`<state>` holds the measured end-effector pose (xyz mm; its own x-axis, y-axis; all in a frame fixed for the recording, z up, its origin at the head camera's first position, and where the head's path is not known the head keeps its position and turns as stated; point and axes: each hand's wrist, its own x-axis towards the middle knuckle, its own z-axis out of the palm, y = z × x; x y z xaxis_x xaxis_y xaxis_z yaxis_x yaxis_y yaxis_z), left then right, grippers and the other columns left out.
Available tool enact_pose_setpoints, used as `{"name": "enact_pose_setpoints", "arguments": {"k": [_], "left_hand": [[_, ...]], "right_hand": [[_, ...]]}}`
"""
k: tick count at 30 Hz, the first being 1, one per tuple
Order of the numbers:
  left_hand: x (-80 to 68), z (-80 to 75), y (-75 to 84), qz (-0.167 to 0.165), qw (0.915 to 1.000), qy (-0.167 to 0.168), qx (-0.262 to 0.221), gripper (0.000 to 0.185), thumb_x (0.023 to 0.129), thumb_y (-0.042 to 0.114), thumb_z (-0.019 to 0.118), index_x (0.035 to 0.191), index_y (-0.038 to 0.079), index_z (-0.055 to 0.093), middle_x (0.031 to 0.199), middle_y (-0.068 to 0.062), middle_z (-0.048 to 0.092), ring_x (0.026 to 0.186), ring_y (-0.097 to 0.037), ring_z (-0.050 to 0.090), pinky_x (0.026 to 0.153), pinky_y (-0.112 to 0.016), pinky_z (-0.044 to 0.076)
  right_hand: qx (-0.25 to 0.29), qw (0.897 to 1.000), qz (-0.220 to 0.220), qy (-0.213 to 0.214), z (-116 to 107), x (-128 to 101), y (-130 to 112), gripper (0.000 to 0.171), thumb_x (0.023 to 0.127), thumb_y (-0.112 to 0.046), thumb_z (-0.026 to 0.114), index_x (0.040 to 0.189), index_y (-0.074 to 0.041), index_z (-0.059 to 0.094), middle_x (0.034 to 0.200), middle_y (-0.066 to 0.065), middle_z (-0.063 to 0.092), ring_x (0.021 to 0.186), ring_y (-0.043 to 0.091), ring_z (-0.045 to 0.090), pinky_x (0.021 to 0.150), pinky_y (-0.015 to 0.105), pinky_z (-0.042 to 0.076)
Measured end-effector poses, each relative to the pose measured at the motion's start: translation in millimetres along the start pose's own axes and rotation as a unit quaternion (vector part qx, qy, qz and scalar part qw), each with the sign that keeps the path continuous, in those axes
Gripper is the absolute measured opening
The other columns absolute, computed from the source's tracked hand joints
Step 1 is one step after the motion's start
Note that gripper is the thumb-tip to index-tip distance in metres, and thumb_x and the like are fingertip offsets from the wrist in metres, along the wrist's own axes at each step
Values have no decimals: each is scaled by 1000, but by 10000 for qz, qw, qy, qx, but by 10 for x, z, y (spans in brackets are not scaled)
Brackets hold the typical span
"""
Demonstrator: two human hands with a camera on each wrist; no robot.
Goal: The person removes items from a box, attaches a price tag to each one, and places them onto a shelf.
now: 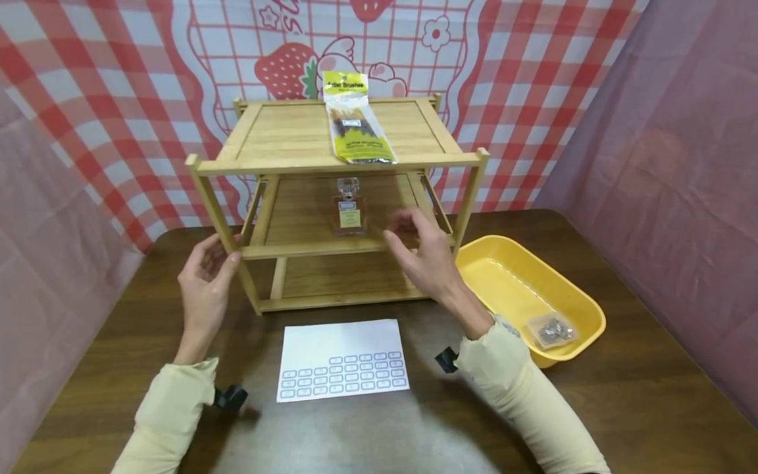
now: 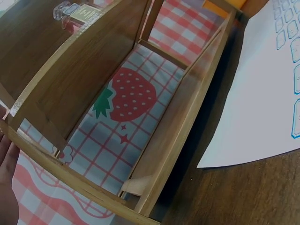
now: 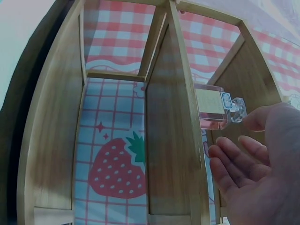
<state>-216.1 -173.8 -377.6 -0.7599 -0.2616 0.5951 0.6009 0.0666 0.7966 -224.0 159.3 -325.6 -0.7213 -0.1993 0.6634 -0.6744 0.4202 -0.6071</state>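
Both hands are empty and sit at the front of a wooden rack [image 1: 331,197] on a dark table [image 1: 622,395]. On the left, the left hand [image 1: 204,280] has its fingers loosely spread, its fingertips at the rack's front left post near the middle shelf; whether they press the wood or only brush it cannot be told, and the left wrist view shows just the edge of the palm beside that post. Across from it, the right hand [image 1: 423,253] is held open with its fingers relaxed and apart, raised in front of the middle shelf and just right of a small glass bottle [image 1: 349,209]. That bottle stands upright near the middle of the middle shelf, its square stopper up and a pale label on its front; in the right wrist view it [image 3: 218,112] lies just beyond the fingertips [image 3: 225,152], not touching them. Up on the top shelf lies a pack of brushes [image 1: 354,118] with a yellow header, its near end reaching the front edge. Right of the rack sits a yellow tub [image 1: 583,306] with a small clear bag [image 1: 552,329] in it. Before the rack lies a white sheet [image 1: 343,359] of labels, flat on the table between the two forearms.
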Motion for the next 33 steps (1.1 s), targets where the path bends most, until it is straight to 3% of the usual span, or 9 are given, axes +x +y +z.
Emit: {"name": "enact_pose_setpoints", "arguments": {"k": [6,11,15,18,23,26,33], "left_hand": [[-48,16,24,-16,9998,193,-101,35,95,-13,63,129,-5,62,122,-17,70,111,-21,65,100,-27,51],[-96,34,41,207,9964,726,-393,32,93,-15,62,123,-7,64,116,-10,70,109,-22,64,97,-26,51],[-122,59,49,560,9890,1172,-710,27,91,-16,63,116,-7,66,102,-10,68,95,-19,64,83,-23,52],[-147,80,60,766,9850,1298,-837,23,90,-15,64,112,-9,66,91,-9,63,82,-16,61,72,-21,49],[-220,127,78,857,9843,1097,-1083,20,89,-15,63,108,-15,64,87,-8,62,79,-16,59,69,-20,48],[-278,159,71,806,9880,848,-1008,19,89,-16,62,108,-17,63,90,-7,64,83,-16,59,72,-20,49],[-370,213,2,861,9940,228,-633,18,90,-16,61,106,-23,58,92,-5,65,85,-13,60,75,-20,50]], "right_hand": [[-230,9997,-124,20,-76,-124,-2,23,97,1,69,117,8,62,109,18,68,96,25,66,84,41,57],[-288,9996,-31,-37,-158,-217,3,25,97,0,69,119,8,61,111,18,67,100,27,64,88,47,55],[-361,9993,-117,66,-223,-280,14,24,95,1,71,116,7,63,109,17,68,99,27,65,88,45,55],[-411,9988,-234,161,-263,-318,23,23,93,2,72,114,8,64,106,16,70,97,27,67,87,40,54],[-496,9984,-235,117,-319,-373,49,23,93,2,73,113,7,64,104,15,70,96,26,66,86,38,54],[-519,9985,-141,94,-362,-425,79,22,93,3,73,113,6,64,104,14,70,96,25,66,86,37,54],[-696,9975,32,100,-503,-555,147,22,92,5,72,113,5,65,104,15,71,94,26,66,87,21,50]]}}
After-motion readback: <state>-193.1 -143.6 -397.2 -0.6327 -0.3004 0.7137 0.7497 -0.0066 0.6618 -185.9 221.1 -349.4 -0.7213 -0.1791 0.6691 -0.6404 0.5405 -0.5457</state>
